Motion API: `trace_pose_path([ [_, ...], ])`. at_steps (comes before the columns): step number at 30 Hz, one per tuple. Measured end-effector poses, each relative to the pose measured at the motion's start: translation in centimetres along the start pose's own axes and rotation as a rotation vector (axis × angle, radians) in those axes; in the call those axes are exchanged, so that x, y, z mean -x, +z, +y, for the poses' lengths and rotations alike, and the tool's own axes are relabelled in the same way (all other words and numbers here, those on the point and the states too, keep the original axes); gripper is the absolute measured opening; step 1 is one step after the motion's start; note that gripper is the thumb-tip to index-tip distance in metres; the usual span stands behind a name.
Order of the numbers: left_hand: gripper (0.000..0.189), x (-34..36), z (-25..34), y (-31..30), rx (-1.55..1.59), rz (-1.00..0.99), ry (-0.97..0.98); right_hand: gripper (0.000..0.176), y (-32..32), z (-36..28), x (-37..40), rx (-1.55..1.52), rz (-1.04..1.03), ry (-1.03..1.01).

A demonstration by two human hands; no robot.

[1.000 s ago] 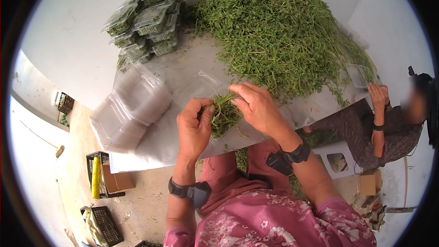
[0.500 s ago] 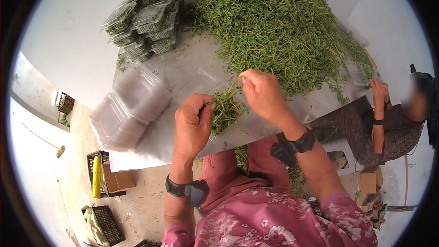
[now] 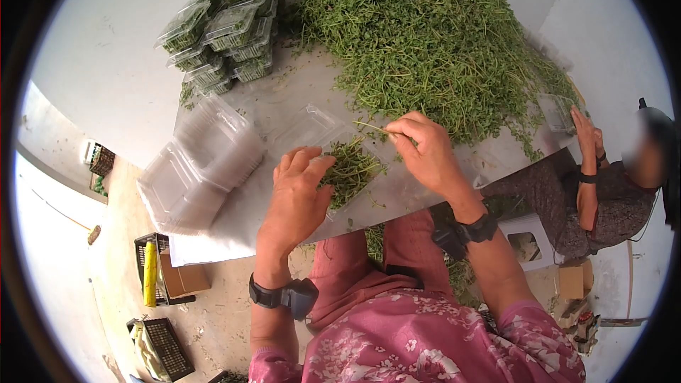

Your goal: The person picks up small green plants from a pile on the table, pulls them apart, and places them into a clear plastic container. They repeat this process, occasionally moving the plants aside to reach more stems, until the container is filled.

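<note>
My right hand (image 3: 424, 152) pinches a thin pale stem (image 3: 370, 126) that points left, over the table. My left hand (image 3: 296, 195) has its fingers apart and rests at the left side of a small heap of green sprigs (image 3: 349, 170). The heap lies in a clear plastic container, most of it hidden by the greens and my hand. Its clear lid (image 3: 309, 125) lies open behind it. A large pile of green plants (image 3: 433, 42) covers the back of the table.
Filled clear boxes (image 3: 234, 27) are stacked at the back left. Nested empty containers (image 3: 202, 163) stand at the table's left edge. A co-worker (image 3: 603, 206) sits at the right, hands near another clear container (image 3: 557, 113). Black crates (image 3: 167, 347) are on the floor.
My left hand has opened and let go of the greens it pinched. My right hand has moved slightly right and down, and a single stem now shows in its fingers.
</note>
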State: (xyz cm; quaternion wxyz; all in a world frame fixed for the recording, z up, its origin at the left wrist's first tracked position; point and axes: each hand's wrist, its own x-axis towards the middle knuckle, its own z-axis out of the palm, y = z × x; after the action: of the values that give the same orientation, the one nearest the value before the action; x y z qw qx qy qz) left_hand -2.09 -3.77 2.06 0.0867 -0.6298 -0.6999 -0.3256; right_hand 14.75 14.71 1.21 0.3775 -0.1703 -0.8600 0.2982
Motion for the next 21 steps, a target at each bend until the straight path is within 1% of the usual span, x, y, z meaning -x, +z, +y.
trace_pose_path([
  [3, 0.027, -0.3, 0.5, -0.4, 0.244, 0.003, -0.151, 0.012, -0.4, 0.3, 0.7, 0.007, -0.035, 0.06],
  [6, 0.022, -0.4, 0.9, 0.6, 0.376, -0.023, -0.241, 0.012, -0.4, 0.0, 1.1, -0.024, -0.056, 0.084],
  [8, 0.02, -0.4, 1.2, 1.5, 0.293, -0.072, -0.187, 0.011, -0.1, -0.6, 1.1, -0.087, -0.053, 0.081],
  [11, 0.018, 0.5, 0.5, 3.2, 0.169, -0.16, -0.109, 0.017, 0.7, -1.8, 0.8, -0.043, -0.048, -0.053],
  [12, 0.017, 0.7, 0.3, 3.4, 0.125, -0.19, -0.084, 0.015, 1.2, -2.2, 0.8, -0.119, -0.081, -0.015],
  [15, 0.016, 0.9, 0.4, 2.6, 0.173, -0.19, -0.087, 0.017, 2.9, -1.7, 1.1, 0.073, -0.12, -0.215],
  [16, 0.016, 1.1, 0.7, 2.0, 0.173, -0.152, -0.094, 0.021, 3.3, -1.7, 1.3, 0.096, -0.164, -0.166],
  [19, 0.016, 0.9, 1.9, -0.5, 0.184, -0.033, -0.129, 0.023, 3.2, -1.4, 1.6, 0.135, -0.069, -0.119],
  [21, 0.017, 0.7, 2.2, -2.1, 0.209, 0.049, -0.169, 0.019, 2.8, -0.5, 1.9, 0.097, -0.001, -0.092],
])
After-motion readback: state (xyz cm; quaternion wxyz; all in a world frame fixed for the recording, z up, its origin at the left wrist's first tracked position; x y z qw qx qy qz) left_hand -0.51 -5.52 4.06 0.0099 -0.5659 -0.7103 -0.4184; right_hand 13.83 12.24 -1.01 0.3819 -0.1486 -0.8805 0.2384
